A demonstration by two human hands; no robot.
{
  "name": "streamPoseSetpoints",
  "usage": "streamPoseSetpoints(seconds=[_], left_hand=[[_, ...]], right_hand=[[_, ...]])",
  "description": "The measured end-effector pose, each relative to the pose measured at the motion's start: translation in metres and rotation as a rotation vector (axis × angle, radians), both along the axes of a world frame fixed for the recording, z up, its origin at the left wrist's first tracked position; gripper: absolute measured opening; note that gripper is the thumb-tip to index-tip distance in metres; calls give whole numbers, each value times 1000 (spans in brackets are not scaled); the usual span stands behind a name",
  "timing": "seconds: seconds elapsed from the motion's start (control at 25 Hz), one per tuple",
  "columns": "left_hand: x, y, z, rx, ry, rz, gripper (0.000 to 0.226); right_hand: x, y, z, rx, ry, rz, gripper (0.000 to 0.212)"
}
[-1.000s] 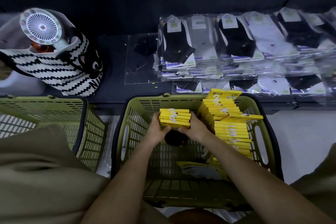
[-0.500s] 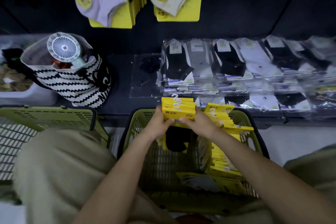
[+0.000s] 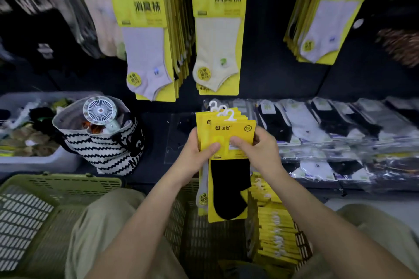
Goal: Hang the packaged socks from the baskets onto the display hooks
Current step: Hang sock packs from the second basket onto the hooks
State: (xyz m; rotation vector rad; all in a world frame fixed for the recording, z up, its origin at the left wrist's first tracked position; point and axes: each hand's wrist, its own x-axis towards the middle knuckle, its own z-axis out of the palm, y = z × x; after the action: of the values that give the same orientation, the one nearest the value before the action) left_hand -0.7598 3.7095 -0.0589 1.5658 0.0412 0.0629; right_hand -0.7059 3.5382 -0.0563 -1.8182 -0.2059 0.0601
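Observation:
I hold a stack of yellow sock packs (image 3: 226, 133) upright in front of me, white plastic hooks at the top and a black sock showing on the front pack. My left hand (image 3: 197, 154) grips the stack's left edge with the thumb on its face. My right hand (image 3: 256, 149) grips the right edge, thumb also on the front. Below, the green basket (image 3: 179, 222) holds a row of more yellow packs (image 3: 276, 233). On the dark wall above hang yellow sock packs in a left bunch (image 3: 147, 29), a middle bunch (image 3: 217, 29) and a right bunch (image 3: 322, 18).
A second green basket (image 3: 34, 210) stands at the left. A zigzag-striped bag (image 3: 108, 149) with a small white fan (image 3: 99, 110) sits on the dark shelf, beside a grey tub of socks (image 3: 27, 133). Clear-wrapped socks (image 3: 328, 129) lie in rows on the shelf at right.
Both hands lifted the stack out of the basket and tilted it upright, so its front face and black sock now show. My view swung upward to the hanging packs.

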Motion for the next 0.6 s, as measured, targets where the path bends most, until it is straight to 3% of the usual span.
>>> streamPoseSetpoints(seconds=[0.24,0.6], left_hand=[[16,7,56,-66,-160,56,43],[56,43,158,72,-398,295,22]], right_hand=[[23,-1,62,95,-130,47,12],[66,20,163,301,-249,73,11]])
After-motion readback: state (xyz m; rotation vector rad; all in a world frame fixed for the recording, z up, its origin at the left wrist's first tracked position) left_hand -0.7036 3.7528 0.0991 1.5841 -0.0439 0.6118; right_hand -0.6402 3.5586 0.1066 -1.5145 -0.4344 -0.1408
